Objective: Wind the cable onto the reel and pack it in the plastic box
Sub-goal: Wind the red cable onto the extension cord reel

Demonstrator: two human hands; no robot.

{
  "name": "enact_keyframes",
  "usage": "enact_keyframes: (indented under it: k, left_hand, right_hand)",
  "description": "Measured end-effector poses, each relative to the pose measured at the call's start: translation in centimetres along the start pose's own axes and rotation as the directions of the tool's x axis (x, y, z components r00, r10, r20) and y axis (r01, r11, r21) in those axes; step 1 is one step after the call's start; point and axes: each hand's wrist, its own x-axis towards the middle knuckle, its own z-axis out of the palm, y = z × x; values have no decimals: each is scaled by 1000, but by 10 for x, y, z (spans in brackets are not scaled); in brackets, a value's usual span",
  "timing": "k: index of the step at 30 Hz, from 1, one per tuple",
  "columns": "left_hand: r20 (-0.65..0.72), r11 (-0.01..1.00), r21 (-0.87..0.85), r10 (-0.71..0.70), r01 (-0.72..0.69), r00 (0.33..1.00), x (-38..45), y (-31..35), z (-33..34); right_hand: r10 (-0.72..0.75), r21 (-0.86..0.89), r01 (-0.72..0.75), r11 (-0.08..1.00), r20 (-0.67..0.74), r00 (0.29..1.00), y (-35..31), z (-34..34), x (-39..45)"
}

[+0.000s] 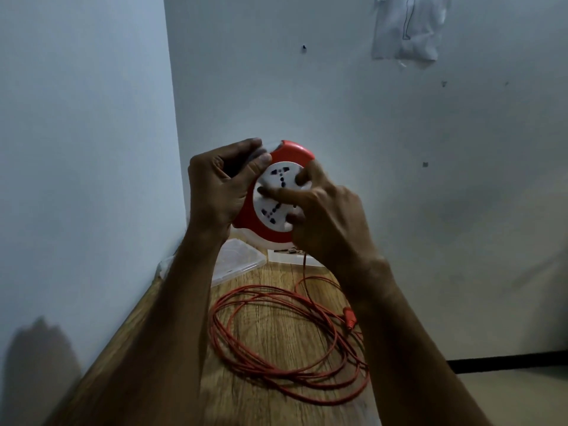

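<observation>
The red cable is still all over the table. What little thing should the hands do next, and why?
Probably turn the white disc a bit to draw in cable. The left hand grips the red reel by its edge, and the right hand has its fingers on the disc's face. Most of the red cable lies in loose loops on the wooden table, one strand running up to the reel.

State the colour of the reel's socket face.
White with dark socket holes, set in the red reel; head view.
</observation>
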Motion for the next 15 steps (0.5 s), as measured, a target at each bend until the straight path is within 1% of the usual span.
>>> enact_keyframes:
  k: [3,6,7,9,10,12,15]
  left_hand:
    - [-24,1000,10,-1,1,1000,0,0,0]
    - [-24,1000,-6,15,-15,1000,-1,3,2]
    - [-21,1000,-8,20,-21,1000,-1,4,3]
    - [-8,1000,-2,29,-29,1000,-2,6,6]
    - [-3,999,5,36,-36,999,-3,7,7]
    - [1,999,24,48,-48,999,-3,7,9]
    - [11,998,40,48,-48,999,-4,6,10]
  right_hand:
    - [106,80,-96,992,-121,987,-8,4,1]
    - [223,220,-178,959,-203,953,-20,8,3]
    - [289,273,-225,935,-221,931,-24,10,4]
    - [442,384,-332,862,-249,862,-33,11,6]
    - [518,442,-384,811,-234,823,-37,10,6]
    - [624,530,-467,708,-160,764,-40,9,7]
    - [721,616,-558,556,-24,693,-38,10,8]
